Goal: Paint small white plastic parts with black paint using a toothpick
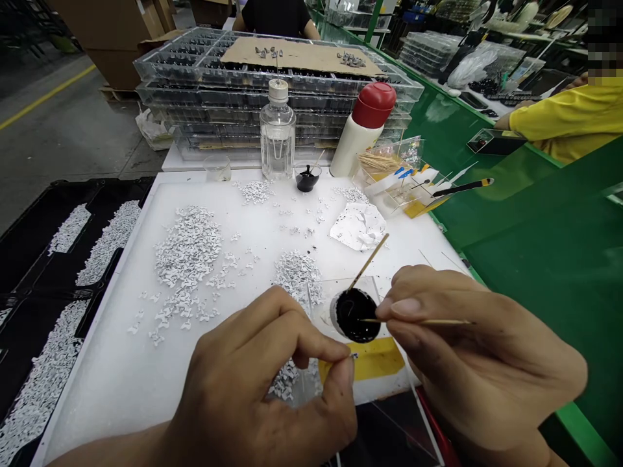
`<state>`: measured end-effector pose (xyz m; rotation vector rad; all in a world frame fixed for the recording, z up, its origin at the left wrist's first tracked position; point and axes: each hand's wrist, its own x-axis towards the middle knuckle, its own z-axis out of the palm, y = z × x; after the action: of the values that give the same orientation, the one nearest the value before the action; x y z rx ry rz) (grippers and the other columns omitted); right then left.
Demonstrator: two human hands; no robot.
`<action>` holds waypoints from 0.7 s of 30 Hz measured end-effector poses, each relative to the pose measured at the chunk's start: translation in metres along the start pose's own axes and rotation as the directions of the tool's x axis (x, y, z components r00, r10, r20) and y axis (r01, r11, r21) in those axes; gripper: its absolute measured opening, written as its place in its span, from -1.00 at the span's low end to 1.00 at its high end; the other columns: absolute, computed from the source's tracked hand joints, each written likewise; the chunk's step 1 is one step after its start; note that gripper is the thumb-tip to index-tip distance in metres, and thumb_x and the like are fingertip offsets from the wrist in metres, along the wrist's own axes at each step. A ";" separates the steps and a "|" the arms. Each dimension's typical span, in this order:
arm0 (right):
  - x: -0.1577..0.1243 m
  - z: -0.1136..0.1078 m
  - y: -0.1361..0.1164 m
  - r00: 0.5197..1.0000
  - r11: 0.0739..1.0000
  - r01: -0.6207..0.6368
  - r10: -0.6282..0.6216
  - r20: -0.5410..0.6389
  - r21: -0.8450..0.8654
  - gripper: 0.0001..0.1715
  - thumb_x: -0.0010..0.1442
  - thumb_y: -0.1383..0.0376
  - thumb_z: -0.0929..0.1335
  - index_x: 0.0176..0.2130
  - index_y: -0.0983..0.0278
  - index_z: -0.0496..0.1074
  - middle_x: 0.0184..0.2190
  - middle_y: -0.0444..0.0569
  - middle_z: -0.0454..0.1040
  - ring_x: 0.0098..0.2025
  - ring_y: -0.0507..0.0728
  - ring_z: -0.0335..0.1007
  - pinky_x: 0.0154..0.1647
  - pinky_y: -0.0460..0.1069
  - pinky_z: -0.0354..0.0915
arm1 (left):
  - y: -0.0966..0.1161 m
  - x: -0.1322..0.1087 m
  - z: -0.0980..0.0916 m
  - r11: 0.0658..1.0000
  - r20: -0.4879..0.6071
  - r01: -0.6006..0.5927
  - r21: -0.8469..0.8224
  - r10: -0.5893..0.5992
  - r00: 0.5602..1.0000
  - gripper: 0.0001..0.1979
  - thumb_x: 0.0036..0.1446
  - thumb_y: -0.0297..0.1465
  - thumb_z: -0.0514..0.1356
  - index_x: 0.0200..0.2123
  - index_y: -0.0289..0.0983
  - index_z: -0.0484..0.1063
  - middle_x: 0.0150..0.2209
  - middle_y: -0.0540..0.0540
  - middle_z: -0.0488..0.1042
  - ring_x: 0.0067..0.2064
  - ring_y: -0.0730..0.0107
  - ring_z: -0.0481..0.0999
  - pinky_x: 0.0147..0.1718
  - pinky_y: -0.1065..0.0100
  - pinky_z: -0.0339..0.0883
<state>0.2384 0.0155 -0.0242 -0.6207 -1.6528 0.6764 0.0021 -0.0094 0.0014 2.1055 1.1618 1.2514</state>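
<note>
My left hand (267,383) is closed, thumb and forefinger pinching a tiny white part (354,355) with a dark spot. My right hand (467,350) grips a thin wooden toothpick (448,322); its tip is over or in the black paint, and I cannot tell which. The paint fills a small cup (359,318) just beyond my fingertips. Another wooden stick (368,261) leans up out of that cup. Beneath lies a clear plate (318,318) with a yellow strip (382,358). A pile of small white parts (296,275) sits left of the cup.
A larger heap of white parts (189,246) lies on the white tabletop (117,363). Behind stand a clear bottle (278,139), a red-capped flask (363,130) and stacked trays (204,97). Crumpled paper (359,227) and a toothpick box (382,165) are right. People sit beyond.
</note>
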 end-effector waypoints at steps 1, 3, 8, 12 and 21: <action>-0.002 0.001 0.001 1.000 1.000 -0.011 0.011 -0.020 -0.003 -0.48 0.50 0.50 0.66 0.31 0.09 0.83 -0.06 -0.03 0.87 -0.15 0.25 0.81 -0.21 0.18 0.74 | 0.000 0.000 0.000 1.000 -0.004 -0.003 -0.006 0.003 1.000 -0.78 0.42 -0.61 0.30 -0.19 -0.15 0.59 -0.36 0.12 0.59 -0.41 0.50 0.68 -0.46 0.50 0.60; -0.006 0.002 0.003 0.998 1.000 -0.019 0.019 -0.067 -0.001 -0.53 0.53 0.44 0.65 0.30 0.05 0.84 -0.10 -0.01 0.87 -0.20 0.29 0.79 -0.27 0.20 0.71 | 0.000 0.000 0.001 1.000 -0.011 -0.003 -0.004 0.003 1.000 -0.78 0.42 -0.61 0.30 -0.20 -0.15 0.59 -0.36 0.13 0.58 -0.41 0.51 0.67 -0.46 0.50 0.59; -0.009 -0.007 0.007 0.997 0.991 0.011 -0.021 0.079 0.133 -0.33 0.60 0.49 0.57 0.52 0.03 0.71 0.08 0.02 0.88 -0.09 0.28 0.82 -0.18 0.20 0.77 | -0.001 0.001 0.001 1.000 -0.015 -0.019 0.005 0.019 1.000 -0.78 0.39 -0.62 0.32 -0.22 -0.17 0.60 -0.38 0.13 0.55 -0.43 0.53 0.64 -0.47 0.51 0.58; -0.006 -0.016 0.007 0.967 0.980 0.028 -0.076 0.243 0.195 -0.16 0.58 0.57 0.54 0.66 0.10 0.57 0.23 0.04 0.83 0.06 0.24 0.83 0.01 0.19 0.83 | -0.001 0.002 0.001 1.000 -0.012 -0.021 0.008 0.021 1.000 -0.78 0.40 -0.62 0.31 -0.21 -0.16 0.60 -0.40 0.12 0.55 -0.44 0.51 0.64 -0.49 0.50 0.57; 0.000 -0.009 0.004 0.975 0.993 0.059 -0.078 0.209 0.099 -0.30 0.64 0.45 0.56 0.61 0.09 0.64 0.06 0.03 0.87 -0.26 0.20 0.71 -0.24 0.18 0.77 | -0.003 0.002 0.001 1.000 -0.017 -0.027 -0.003 0.027 0.999 -0.79 0.40 -0.62 0.33 -0.19 -0.17 0.61 -0.39 0.13 0.57 -0.43 0.52 0.64 -0.49 0.52 0.56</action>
<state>0.2473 0.0189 -0.0260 -0.4340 -1.8200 0.7860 0.0022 -0.0063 -0.0003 2.1184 1.1414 1.2853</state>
